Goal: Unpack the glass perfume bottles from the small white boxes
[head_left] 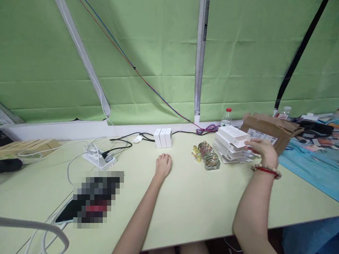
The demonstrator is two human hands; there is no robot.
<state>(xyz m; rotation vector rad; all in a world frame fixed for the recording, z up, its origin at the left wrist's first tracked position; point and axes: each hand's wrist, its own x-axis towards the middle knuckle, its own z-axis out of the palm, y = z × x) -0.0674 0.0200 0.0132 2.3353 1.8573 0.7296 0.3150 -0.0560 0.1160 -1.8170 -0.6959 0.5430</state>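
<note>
My right hand (265,151) is at the right end of the top white box (233,135) on a stack, its fingers along the box's near corner. Below it, more white boxes (225,152) lie in an uneven pile. My left hand (163,165) rests on the table with its fingers curled in, and nothing shows in it. Just beyond that hand, several small white boxes (162,138) stand upright side by side. Between the hands lies a row of clear-wrapped round items (209,155), with small yellow pieces (196,154) beside it.
An open cardboard box (267,130) and a red-capped bottle (226,118) stand behind the pile. Blue cloth (304,165) covers the far right. On the left are a power strip (99,158) with cables, a partly pixelated dark device (66,211) and tan boxes (29,147).
</note>
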